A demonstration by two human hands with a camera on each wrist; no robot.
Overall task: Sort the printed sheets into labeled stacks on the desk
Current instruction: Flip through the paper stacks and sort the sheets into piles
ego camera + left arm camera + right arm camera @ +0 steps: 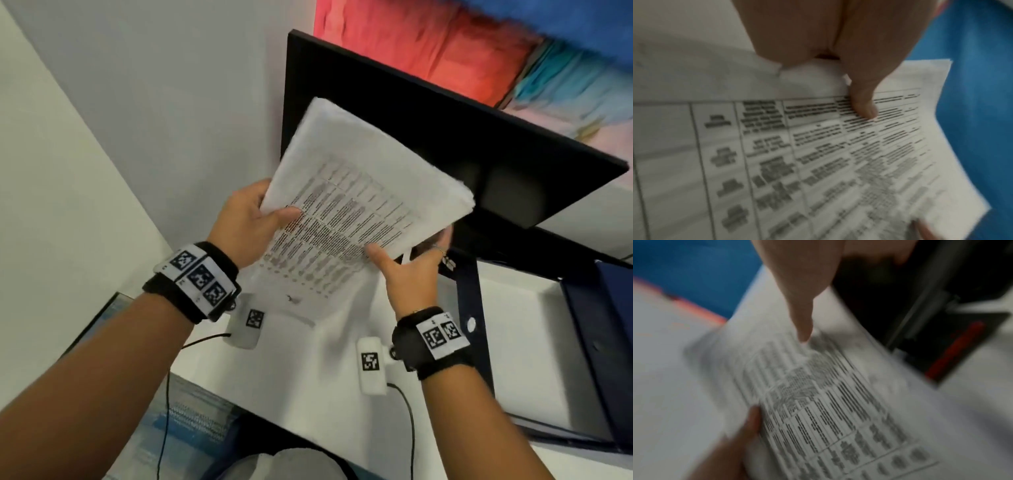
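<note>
I hold a thick stack of printed sheets (346,205) up in the air above the white desk (342,370), tilted toward the monitor. The top sheet carries a table of small black text (818,154). My left hand (253,219) grips the stack's left edge, thumb on top (865,107) and fingers beneath. My right hand (407,263) holds the near right corner, thumb (803,327) pressed on the print and fingers under the pile. The lower sheets droop toward the desk. All views are motion-blurred.
A black monitor (428,130) stands close behind the stack on a dark blue stand (472,308). A dark blue folder (603,342) lies at the right. The white wall (102,120) is on the left, and bright red-blue artwork (479,44) hangs behind the monitor.
</note>
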